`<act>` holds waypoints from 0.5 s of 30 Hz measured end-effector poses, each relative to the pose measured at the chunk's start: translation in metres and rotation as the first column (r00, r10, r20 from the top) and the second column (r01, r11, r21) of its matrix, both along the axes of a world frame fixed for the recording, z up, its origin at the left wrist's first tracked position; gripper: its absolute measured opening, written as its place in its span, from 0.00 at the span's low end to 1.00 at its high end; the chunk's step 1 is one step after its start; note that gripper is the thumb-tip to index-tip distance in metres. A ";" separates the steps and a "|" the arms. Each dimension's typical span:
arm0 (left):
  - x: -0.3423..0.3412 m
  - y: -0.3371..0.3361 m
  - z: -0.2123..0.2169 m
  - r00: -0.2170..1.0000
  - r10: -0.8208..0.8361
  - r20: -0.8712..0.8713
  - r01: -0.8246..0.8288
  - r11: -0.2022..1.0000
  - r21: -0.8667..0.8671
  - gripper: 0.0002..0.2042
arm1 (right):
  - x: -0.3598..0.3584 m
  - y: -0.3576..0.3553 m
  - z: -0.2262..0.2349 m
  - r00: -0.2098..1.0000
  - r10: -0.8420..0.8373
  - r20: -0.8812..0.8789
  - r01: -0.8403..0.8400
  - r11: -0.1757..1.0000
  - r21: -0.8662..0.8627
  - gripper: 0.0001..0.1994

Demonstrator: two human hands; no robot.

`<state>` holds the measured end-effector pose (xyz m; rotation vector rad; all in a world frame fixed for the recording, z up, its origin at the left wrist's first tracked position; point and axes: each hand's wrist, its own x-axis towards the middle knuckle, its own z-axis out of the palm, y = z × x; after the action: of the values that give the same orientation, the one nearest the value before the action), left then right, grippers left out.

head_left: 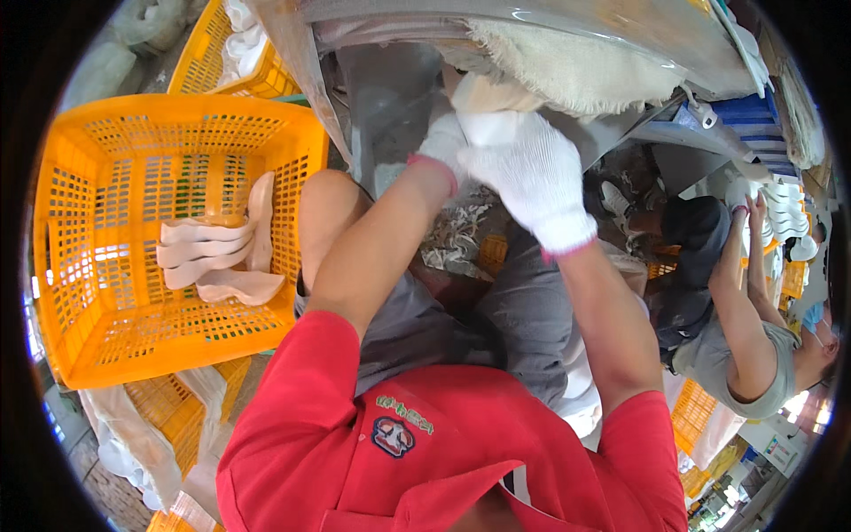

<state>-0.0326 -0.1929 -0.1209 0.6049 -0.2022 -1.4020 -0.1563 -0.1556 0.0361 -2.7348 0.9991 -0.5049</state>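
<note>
Both my hands wear white knitted gloves with pink cuffs and meet in front of me, under the overhanging edge of a grey housing (381,34). My right hand (536,173) is closed around a pale beige piece (489,94), of which only a part shows. Close against it, my left hand (446,144) reaches up beside the same piece; its fingers are mostly hidden and smeared. A frayed cream cloth (576,71) hangs from the housing just above my right hand. At my left, an orange plastic basket (66,266) holds several curved beige pieces (208,253), some stacked in a row.
Pale shavings (456,232) lie below my hands, between my knees. Behind the basket stands another orange crate (199,49) with white pieces. On the right, a co-worker (745,355) sits close by with arms raised to a stack of white curved pieces (780,213).
</note>
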 end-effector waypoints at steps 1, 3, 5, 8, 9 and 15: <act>0.000 0.006 0.002 1.000 -0.016 0.022 0.016 1.000 -0.006 0.22 | -0.006 0.009 0.000 0.995 -0.012 0.094 0.010 1.000 0.019 0.17; -0.001 0.015 0.009 0.994 -0.105 -0.023 0.105 0.994 0.039 0.23 | -0.017 0.022 -0.007 0.985 -0.170 -0.009 0.169 0.973 0.155 0.23; -0.003 0.021 0.014 0.991 -0.119 -0.053 0.121 0.992 0.032 0.23 | -0.022 0.020 -0.022 0.978 -0.109 0.178 0.111 0.994 0.001 0.15; -0.012 0.033 0.016 0.969 0.168 0.182 -0.181 0.982 0.054 0.24 | -0.015 0.008 -0.039 0.979 -0.139 0.152 0.133 0.990 0.051 0.10; -0.014 0.033 0.015 0.932 0.241 0.269 -0.283 0.950 0.129 0.24 | -0.009 -0.002 -0.040 0.989 -0.097 0.114 0.089 0.993 0.076 0.12; -0.025 0.046 -0.002 0.905 -0.084 -0.418 -0.014 0.974 -0.226 0.24 | -0.002 0.014 -0.034 0.941 -0.201 0.272 0.107 0.939 0.326 0.21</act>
<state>-0.0578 -0.1469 -0.1229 0.0985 -0.0190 -1.4868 -0.1584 -0.1420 0.0025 -2.2331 1.1111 -0.7031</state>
